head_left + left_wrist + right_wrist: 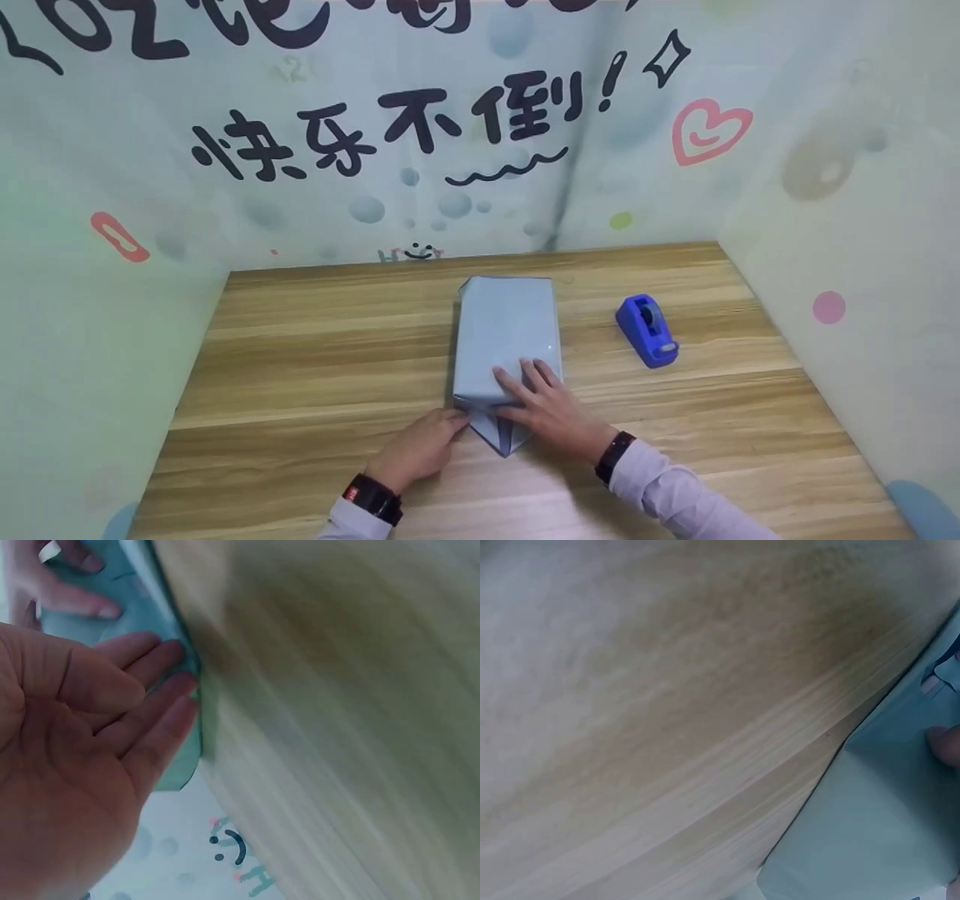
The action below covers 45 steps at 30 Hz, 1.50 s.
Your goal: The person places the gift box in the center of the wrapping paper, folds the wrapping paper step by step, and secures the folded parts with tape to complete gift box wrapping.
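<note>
A box wrapped in light blue paper [506, 326] lies on the table, with a pointed paper flap [487, 430] sticking out at its near end. The fingers of my left hand [421, 448] touch the left side of that end by the flap. In the left wrist view the left hand [71, 742] has its fingers nearly straight along the paper. My right hand [559, 421] rests spread on the box's near right part, thumb against the near end. Only a fingertip of the right hand [946, 745] shows clearly in the right wrist view, pressing the paper.
A blue tape dispenser [645, 334] stands to the right of the box. The wood-grain table [315, 360] is bordered by a printed backdrop [315, 217] at the back and on both sides.
</note>
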Tool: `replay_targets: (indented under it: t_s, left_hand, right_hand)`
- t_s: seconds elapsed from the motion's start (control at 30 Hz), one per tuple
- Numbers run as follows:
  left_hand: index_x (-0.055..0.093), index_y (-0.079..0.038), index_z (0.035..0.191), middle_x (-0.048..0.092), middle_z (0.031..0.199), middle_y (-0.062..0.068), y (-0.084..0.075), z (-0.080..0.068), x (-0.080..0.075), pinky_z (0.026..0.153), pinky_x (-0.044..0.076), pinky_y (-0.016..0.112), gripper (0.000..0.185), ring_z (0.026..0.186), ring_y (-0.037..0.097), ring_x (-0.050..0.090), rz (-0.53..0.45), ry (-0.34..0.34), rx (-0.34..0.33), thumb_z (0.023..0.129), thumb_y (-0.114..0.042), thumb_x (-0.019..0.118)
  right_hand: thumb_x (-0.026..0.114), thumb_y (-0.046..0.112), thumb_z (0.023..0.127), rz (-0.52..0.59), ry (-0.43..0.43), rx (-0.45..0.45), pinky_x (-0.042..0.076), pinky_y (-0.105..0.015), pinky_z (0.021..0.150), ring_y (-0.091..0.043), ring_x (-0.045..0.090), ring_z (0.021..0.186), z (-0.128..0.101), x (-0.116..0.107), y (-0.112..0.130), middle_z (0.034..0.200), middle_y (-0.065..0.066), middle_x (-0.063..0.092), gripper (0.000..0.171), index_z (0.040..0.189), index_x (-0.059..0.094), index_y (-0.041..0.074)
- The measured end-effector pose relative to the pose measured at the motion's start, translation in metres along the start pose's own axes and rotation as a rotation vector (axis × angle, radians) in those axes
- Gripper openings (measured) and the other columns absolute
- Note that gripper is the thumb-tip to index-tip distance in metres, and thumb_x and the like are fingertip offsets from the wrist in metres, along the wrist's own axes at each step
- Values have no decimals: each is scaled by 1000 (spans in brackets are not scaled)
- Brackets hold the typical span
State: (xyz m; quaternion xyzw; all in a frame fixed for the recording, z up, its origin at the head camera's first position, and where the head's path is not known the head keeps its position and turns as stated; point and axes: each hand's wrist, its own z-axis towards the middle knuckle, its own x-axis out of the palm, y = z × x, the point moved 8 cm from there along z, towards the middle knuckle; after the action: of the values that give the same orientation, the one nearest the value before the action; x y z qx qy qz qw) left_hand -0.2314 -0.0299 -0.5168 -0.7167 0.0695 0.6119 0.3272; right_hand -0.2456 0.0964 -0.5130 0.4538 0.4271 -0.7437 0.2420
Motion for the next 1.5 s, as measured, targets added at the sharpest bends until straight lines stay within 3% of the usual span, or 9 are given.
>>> replay_targets:
  t_s: [0.13, 0.23, 0.5, 0.7, 0.87, 0.97, 1.1, 1.2, 1.5]
  left_hand:
    - [58, 2, 116, 57, 116, 14, -11, -1, 2, 92, 46, 35, 31, 106, 25, 56, 160, -103, 95, 87, -2, 47]
    - [57, 5, 114, 54, 112, 14, -15, -2, 7, 90, 47, 33, 33, 102, 24, 56, 228, -135, 122, 82, 1, 50]
    - [54, 5, 117, 50, 115, 15, -21, -6, 17, 90, 47, 33, 41, 102, 24, 54, 295, -137, 96, 76, 0, 55]
    - [58, 2, 111, 53, 106, 9, -48, -16, 23, 93, 45, 28, 37, 99, 20, 53, 406, -198, 183, 75, -5, 58]
    - [58, -1, 109, 53, 102, 4, -66, -18, 30, 87, 46, 23, 35, 94, 14, 52, 370, -147, 280, 75, -8, 60]
    - [57, -5, 107, 53, 100, 2, -60, -12, 27, 81, 48, 23, 27, 91, 13, 54, 238, -114, 262, 80, -6, 57]
    - [58, -8, 101, 57, 98, 3, -36, 1, 14, 76, 51, 27, 20, 88, 16, 58, 182, -161, 170, 82, -5, 55]
    - [61, -8, 95, 59, 90, 3, -25, 10, 9, 69, 52, 28, 15, 80, 17, 59, 260, -192, 160, 81, -8, 58]
    - [66, -15, 88, 63, 83, -1, -31, 20, 14, 57, 50, 25, 10, 74, 13, 59, 604, -235, 305, 81, -17, 61]
  right_hand:
    - [69, 18, 73, -23, 11, -2, 39, -52, 97, -43, 42, 119, 0, 0, -1, 146, -12, 29, 61, 126, 49, 41]
    - [68, 19, 75, -26, 26, -8, 38, -52, 97, -44, 41, 120, 0, 1, 0, 146, -12, 27, 59, 126, 48, 40]
    - [67, 14, 73, 3, 2, 11, 37, -53, 98, -44, 41, 120, 0, 0, 1, 146, -12, 29, 64, 127, 47, 40]
    - [68, 15, 73, -12, -5, 11, 37, -53, 98, -44, 41, 120, 0, -1, 2, 146, -12, 29, 58, 123, 51, 39]
    - [67, 14, 74, -1, -2, 19, 36, -53, 99, -44, 41, 121, -1, 0, 1, 146, -12, 28, 57, 122, 52, 39]
    - [67, 15, 74, 4, 0, 17, 36, -53, 99, -44, 40, 121, -1, 0, 1, 146, -11, 28, 55, 122, 53, 39]
    - [66, 16, 75, 15, -7, 15, 37, -53, 98, -44, 41, 120, 0, -1, 0, 146, -11, 29, 50, 119, 55, 36]
    - [65, 16, 76, 18, -4, 16, 37, -53, 98, -45, 42, 120, 0, -2, 0, 145, -11, 29, 47, 118, 56, 36]
    - [67, 19, 74, 28, 24, 16, 35, -54, 100, -45, 39, 122, 0, -1, 0, 147, -12, 27, 51, 120, 54, 35]
